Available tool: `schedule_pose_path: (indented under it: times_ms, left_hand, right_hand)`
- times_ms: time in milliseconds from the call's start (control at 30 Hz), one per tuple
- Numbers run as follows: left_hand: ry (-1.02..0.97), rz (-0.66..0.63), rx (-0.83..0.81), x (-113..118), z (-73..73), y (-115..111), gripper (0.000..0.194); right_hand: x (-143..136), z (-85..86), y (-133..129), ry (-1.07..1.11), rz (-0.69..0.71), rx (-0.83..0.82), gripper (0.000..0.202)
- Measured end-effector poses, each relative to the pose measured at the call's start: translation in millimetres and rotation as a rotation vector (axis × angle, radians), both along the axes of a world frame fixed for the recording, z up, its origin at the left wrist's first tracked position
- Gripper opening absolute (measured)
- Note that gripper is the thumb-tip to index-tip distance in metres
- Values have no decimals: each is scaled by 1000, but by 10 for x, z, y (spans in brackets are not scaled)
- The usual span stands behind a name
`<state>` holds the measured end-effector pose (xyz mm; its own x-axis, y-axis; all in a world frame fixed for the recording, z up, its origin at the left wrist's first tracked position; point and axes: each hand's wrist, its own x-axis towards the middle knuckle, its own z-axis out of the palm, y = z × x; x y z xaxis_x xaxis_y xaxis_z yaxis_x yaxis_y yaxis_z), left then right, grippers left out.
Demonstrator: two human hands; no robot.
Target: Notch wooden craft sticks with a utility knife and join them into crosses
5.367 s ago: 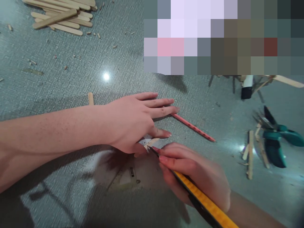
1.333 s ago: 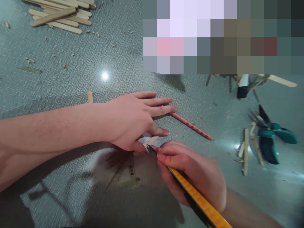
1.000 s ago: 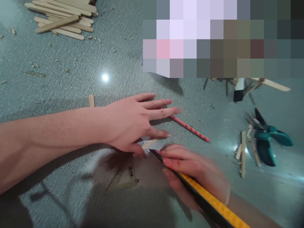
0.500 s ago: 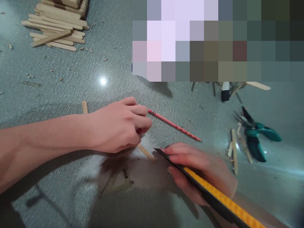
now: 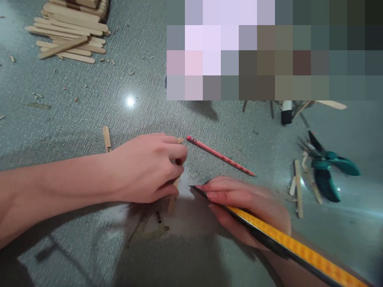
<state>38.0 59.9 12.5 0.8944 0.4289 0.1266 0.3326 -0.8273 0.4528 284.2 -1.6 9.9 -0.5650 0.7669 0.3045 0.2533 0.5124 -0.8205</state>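
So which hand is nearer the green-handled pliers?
Right. The right hand is to the left of the green-handled pliers and lower in view; the left hand is much farther left.

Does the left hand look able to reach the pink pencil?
Probably yes: the left hand is close to the pink pencil, though it may first need to put down the wooden stick it holds.

Left hand [image 5: 149,169] and left forearm [image 5: 56,187], both bare: the forearm, smooth in outline, narrows gradually toward the wrist [image 5: 115,175], and rounded knuckles [image 5: 161,148] stand out along the hand's back. Right hand [image 5: 254,209] and right forearm [image 5: 296,275], likewise bare to the edge of view, with outlines softened by blur.
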Motion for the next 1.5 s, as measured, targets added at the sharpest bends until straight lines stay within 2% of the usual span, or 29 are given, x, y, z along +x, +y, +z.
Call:
schedule_pose_path:
  times_ms: [133,300,433,500,633,700,833,1000,1200,1500]
  left_hand:
    - [18,-18,86,39,-21,-90,29]
    - [7,32,114,106,-52,-182,49]
    - [-41,83,189,180,-69,-277,22]
    - [-32,129,150,198,-76,-301,14]
    - [25,143,-90,187,-58,-246,31]
    - [46,100,-127,166,-35,-187,35]
    - [41,25,-68,119,4,-97,41]
    - [-2,1,-71,108,3,-60,59]
    - [50,-33,60,132,-75,-69,71]
    - [66,-38,63,85,-117,-63,81]
  right_hand:
    - [10,4,31,-16,21,-30,35]
    - [5,1,50,9,72,-45,34]
    - [11,10,46,58,59,-55,29]
    - [18,13,47,79,62,-64,29]
    - [30,-3,44,99,63,-69,36]
    - [34,-14,35,81,34,-64,38]
    - [34,-7,13,5,-26,-45,35]
    - [14,25,-16,-81,-44,-29,30]
    - [-11,3,-53,-71,-30,-5,33]
    - [6,-41,-22,-11,17,-45,33]
